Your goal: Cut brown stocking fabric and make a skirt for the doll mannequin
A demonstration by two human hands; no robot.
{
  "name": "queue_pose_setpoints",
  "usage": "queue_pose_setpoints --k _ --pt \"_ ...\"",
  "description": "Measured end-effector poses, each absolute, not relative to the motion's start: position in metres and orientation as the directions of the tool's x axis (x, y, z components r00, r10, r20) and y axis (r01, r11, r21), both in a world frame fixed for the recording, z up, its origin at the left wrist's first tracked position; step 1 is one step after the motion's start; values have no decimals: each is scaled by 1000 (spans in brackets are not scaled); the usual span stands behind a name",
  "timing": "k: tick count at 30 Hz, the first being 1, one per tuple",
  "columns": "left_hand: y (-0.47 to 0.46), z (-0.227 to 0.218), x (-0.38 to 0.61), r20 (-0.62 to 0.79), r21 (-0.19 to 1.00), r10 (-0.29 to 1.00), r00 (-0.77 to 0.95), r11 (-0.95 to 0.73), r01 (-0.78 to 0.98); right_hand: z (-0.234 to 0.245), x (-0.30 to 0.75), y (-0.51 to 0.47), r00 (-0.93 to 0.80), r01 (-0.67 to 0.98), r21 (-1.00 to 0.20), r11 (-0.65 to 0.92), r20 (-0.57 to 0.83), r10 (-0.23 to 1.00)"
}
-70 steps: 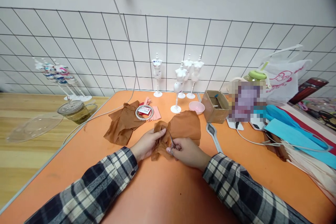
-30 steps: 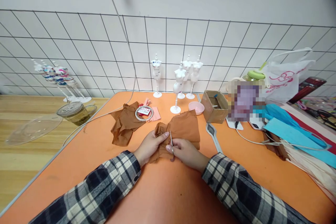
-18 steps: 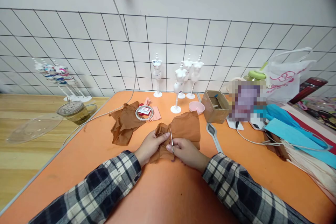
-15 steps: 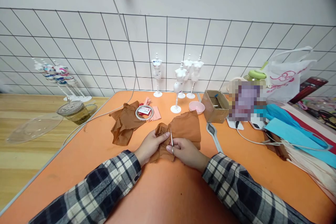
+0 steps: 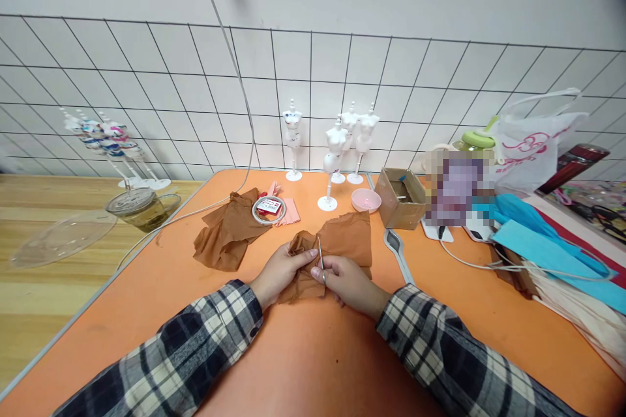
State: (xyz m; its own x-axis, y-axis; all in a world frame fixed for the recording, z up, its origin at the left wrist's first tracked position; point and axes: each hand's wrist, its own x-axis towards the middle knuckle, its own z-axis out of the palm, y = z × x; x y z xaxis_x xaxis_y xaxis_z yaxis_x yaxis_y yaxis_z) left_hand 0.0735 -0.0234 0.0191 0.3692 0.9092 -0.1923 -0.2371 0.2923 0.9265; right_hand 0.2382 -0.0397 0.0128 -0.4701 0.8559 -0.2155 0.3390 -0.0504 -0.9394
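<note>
A piece of brown cloth (image 5: 347,238) lies spread on the orange table, its left part bunched up. My left hand (image 5: 283,267) is closed on the bunched part, thumb on top. In my right hand (image 5: 345,277) is a small pair of scissors (image 5: 321,255), held by the handles near the table's middle. The blades point away from me and lie against the cloth beside my left thumb. Whether they are cutting through the fabric cannot be made out. A second brown cloth (image 5: 225,238) rests crumpled to the left, apart from both hands.
Behind the cloth stand several white mini dress forms (image 5: 331,153), a pink bowl (image 5: 366,200) and a cardboard box (image 5: 401,199). A coiled white ring with a red label (image 5: 268,210) sits at the left. Blue fabric (image 5: 548,254) and a white cable (image 5: 469,264) lie right.
The left brown cloth's edge has spread a little to the left. The right part of the held cloth has shifted slightly, and the scissors have moved slightly within my right hand.
</note>
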Motion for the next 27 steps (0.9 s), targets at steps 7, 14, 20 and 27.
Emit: queue_pose_setpoints --k 7,14,20,27 --pt "-22 17 72 -171 945 921 350 254 -205 11 240 -39 -473 322 -946 -27 -185 861" --pt "-23 19 72 -143 963 921 361 213 -162 8 240 -39 -479 292 -956 -28 -172 861" --pt "-23 19 68 -30 964 963 268 98 -246 8 243 -38 -482 290 -956 -52 -193 855" --pt "-10 40 49 340 940 940 21 -341 28 15 248 -36 -521 367 -930 34 -175 836"
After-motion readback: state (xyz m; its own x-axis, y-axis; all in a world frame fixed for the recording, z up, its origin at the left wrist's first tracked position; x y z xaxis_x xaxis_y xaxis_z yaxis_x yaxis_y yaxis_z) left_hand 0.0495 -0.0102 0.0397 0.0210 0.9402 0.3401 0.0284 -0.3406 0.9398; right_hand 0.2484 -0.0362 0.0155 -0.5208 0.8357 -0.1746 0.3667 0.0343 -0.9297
